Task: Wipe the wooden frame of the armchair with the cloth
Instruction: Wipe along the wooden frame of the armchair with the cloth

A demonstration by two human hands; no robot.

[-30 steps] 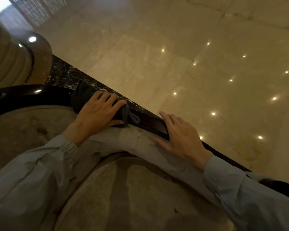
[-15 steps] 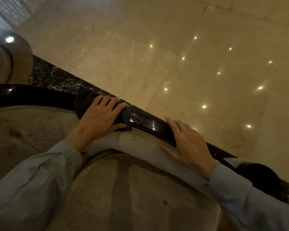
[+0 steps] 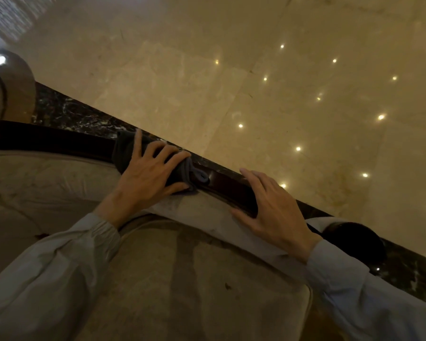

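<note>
The armchair's dark glossy wooden frame (image 3: 59, 143) curves along the top of the backrest from the left edge to the lower right. A dark grey folded cloth (image 3: 124, 153) lies draped over that rail near the middle. My left hand (image 3: 148, 178) presses down on the cloth with fingers spread, gripping it against the wood. My right hand (image 3: 273, 210) rests flat on the rail a short way to the right, fingers wrapped over the wood and palm on the upholstery. A bare stretch of frame (image 3: 226, 188) shows between the two hands.
The chair's beige upholstered back and seat cushion (image 3: 182, 279) fill the lower part of the view. Beyond the rail runs a dark marble border strip (image 3: 67, 112), then polished beige floor tiles (image 3: 256, 82) with reflected ceiling lights. A rounded piece of furniture (image 3: 8, 84) stands at the far left.
My left hand and the cloth have slid slightly right along the rail, and the fingers have spread wider. My right hand has stayed on the rail. The camera has shifted a little.
</note>
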